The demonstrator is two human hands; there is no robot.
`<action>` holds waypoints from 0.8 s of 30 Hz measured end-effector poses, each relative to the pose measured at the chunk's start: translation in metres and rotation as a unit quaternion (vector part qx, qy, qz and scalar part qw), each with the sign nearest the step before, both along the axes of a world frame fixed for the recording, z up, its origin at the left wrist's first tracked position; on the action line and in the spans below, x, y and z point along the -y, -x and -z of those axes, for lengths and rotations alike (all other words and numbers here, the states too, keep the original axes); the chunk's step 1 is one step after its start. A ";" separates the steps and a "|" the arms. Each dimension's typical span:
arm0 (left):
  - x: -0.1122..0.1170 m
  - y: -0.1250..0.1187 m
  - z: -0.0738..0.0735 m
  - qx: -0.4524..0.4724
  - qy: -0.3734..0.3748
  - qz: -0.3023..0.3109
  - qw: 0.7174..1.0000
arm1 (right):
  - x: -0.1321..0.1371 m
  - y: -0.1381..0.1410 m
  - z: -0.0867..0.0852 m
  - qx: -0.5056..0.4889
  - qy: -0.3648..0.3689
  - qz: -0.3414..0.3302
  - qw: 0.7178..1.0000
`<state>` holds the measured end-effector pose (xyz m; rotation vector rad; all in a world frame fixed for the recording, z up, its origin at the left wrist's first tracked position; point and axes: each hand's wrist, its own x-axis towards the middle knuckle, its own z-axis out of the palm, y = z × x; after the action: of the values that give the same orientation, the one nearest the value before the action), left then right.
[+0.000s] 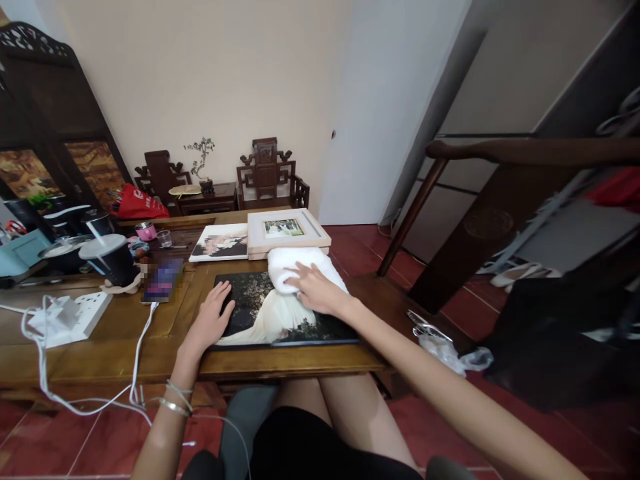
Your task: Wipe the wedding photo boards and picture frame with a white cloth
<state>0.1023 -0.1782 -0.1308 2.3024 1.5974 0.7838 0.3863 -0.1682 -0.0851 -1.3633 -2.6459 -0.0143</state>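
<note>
A dark photo print [260,310] with a white dress in it lies flat near the front edge of the wooden table [125,343]. My left hand [213,319] rests flat on the print's left edge, fingers spread. My right hand [317,290] presses a folded white cloth [295,261] onto the print's upper right part, fingers laid over the cloth.
Behind the print lie a pale wooden picture frame [287,230] and another photo print [220,242]. To the left are a phone [163,280] on a white cable, a white power strip [67,313], a lidded dark cup [113,257] and small cups. Scissors [425,327] lie at right.
</note>
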 end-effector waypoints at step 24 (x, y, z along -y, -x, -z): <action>0.000 0.004 0.000 -0.037 0.025 0.000 0.999 | 0.000 0.002 0.005 -0.008 -0.013 -0.021 1.000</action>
<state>0.0979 -0.1785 -0.1304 2.3209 1.6280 0.6574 0.3838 -0.1684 -0.0900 -1.2950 -2.6513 -0.0329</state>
